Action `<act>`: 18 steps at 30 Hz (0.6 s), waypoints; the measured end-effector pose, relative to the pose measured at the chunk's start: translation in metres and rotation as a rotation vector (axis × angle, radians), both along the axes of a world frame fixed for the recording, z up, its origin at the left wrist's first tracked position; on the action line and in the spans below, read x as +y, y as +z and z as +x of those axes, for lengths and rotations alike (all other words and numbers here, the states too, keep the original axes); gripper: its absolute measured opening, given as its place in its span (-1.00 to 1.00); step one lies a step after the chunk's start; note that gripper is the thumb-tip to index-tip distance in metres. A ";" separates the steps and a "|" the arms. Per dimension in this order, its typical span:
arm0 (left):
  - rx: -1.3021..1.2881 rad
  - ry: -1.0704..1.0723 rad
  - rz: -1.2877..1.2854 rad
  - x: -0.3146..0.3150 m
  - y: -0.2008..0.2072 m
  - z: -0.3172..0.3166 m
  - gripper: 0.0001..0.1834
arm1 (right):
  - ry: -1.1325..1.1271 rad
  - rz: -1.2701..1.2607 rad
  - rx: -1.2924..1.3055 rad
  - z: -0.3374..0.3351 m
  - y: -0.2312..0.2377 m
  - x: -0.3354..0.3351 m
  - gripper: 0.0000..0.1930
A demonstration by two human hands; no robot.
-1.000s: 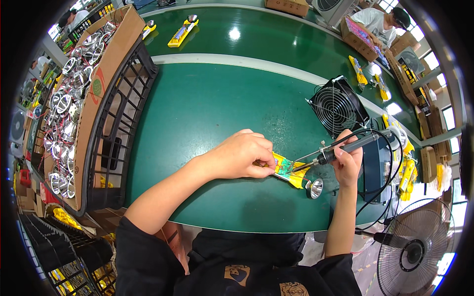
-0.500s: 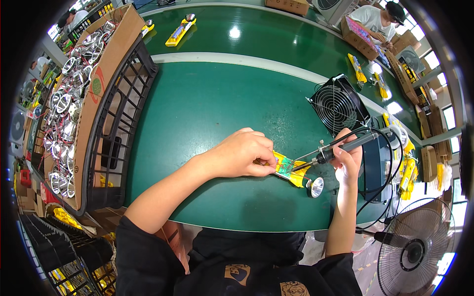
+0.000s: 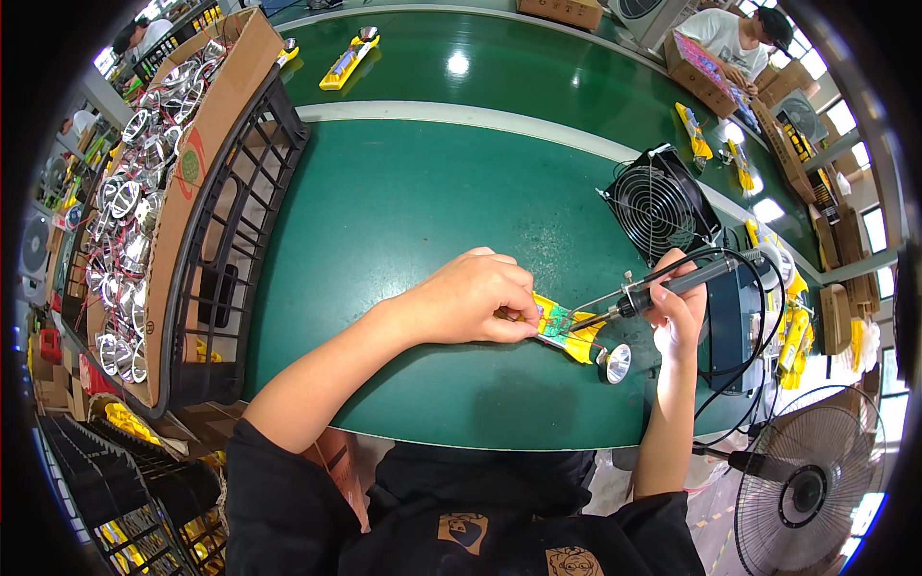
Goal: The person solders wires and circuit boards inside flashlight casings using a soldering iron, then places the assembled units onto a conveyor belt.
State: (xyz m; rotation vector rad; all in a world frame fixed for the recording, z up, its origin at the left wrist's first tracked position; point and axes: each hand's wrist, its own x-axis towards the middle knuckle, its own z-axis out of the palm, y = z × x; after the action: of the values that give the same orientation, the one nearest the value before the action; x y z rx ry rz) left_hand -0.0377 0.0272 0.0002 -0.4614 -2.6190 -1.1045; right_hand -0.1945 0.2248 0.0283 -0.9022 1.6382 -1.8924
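Note:
A yellow flashlight housing (image 3: 579,348) lies on the green work table (image 3: 413,211) with a green circuit board (image 3: 556,323) in it. My left hand (image 3: 485,300) is closed at the housing's left end, thumb and fingertips pinched against it; whether a thin wire is also between them is too small to tell. In my right hand (image 3: 678,309) is a soldering iron (image 3: 638,302) with a thin metal feed tube alongside, its tip pointing down-left at the board. A silver reflector lamp cup (image 3: 617,364), joined by a red wire, rests at the housing's right end.
A carton of reflectors (image 3: 130,202) in a black crate (image 3: 230,250) stands left. At right are a black box fan (image 3: 661,206), a dark soldering station (image 3: 732,336) with looping cables, and a standing fan (image 3: 805,494). More yellow housings lie on the far belt (image 3: 519,67); a co-worker (image 3: 730,43) sits beyond.
Almost nothing differs. Both hands, the soldering iron and the housing hold nearly the same place, with only a tiny shift of the view.

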 end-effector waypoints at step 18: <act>0.007 0.003 0.013 0.000 -0.001 0.000 -0.96 | 0.008 -0.021 0.022 0.001 0.003 0.000 -0.77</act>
State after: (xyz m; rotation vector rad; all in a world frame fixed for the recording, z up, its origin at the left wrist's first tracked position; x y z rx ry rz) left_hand -0.0378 0.0273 -0.0006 -0.4573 -2.6046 -1.1161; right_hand -0.1936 0.2250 0.0309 -0.9395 1.6279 -1.9041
